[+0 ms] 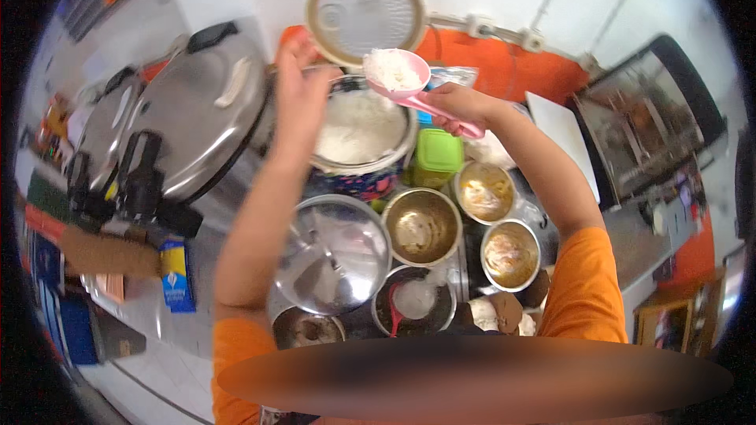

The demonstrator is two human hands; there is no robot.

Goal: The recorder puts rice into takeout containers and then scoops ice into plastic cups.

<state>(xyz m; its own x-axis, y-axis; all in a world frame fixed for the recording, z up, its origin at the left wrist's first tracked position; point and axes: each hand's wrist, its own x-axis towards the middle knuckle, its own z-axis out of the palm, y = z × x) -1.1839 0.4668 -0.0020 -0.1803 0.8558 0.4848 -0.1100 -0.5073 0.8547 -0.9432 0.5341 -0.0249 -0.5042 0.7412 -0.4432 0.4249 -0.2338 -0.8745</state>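
Observation:
My right hand point(459, 107) grips a pink plastic rice scoop point(444, 113) by its handle. White cooked rice point(392, 69) fills the scoop's bowl, which is raised above the right rim of a rice cooker point(407, 147). More white rice point(354, 130) lies in the cooker's pot. The cooker's round lid point(366, 9) stands raised behind it. My left hand point(302, 62) is blurred by motion over the cooker's left side, its thumb apart from the fingers and nothing visible in it. Whether it touches the cooker, I cannot tell.
A green-lidded container point(440, 150) stands right of the cooker. Nearer me are several steel bowls point(422, 227), a shiny metal lid point(333, 254) and a pot holding a red ladle point(397, 313). Large pressure cookers point(195, 118) crowd the left; a glass-fronted oven point(644, 118) is at right.

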